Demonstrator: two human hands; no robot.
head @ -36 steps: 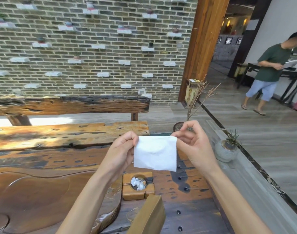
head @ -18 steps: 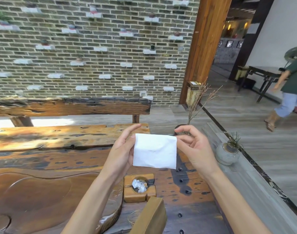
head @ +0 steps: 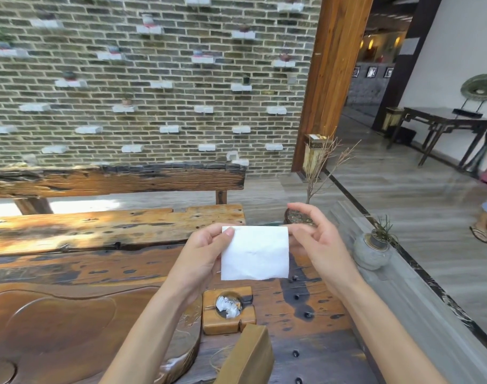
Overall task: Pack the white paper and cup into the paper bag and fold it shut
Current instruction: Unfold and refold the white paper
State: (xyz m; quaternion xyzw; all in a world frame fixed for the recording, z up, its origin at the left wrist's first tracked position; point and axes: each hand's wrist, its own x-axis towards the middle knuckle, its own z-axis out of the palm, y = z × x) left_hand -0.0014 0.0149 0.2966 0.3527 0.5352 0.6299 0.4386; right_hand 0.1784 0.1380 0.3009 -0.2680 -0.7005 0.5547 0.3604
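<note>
White paper (head: 254,256), folded to a small rectangle, hung upright in mid-air above the wooden table (head: 306,306) in the head view, the only view there was. The left hand (head: 206,259) pinched its top corner at ten o'clock, thumb on the near face. The right hand (head: 317,242) met the opposite edge at two o'clock with its fingers loosely curled; how firmly it gripped could not be told. Both hands were thus closed narrowly on the sheet and held nothing else.

At six o'clock from the paper, a small wooden block (head: 228,311) rested on the table with crumpled foil in its round hollow. Further toward six, at the frame's lower edge, stood the tan paper bag (head: 248,356), only its upper part visible. No cup could be made out.

The step in hand looked like the paper's final folding or straightening, ahead of packing. The next move would probably call for one hand to free itself and open the bag's mouth while the other lowered the paper inside.
</note>
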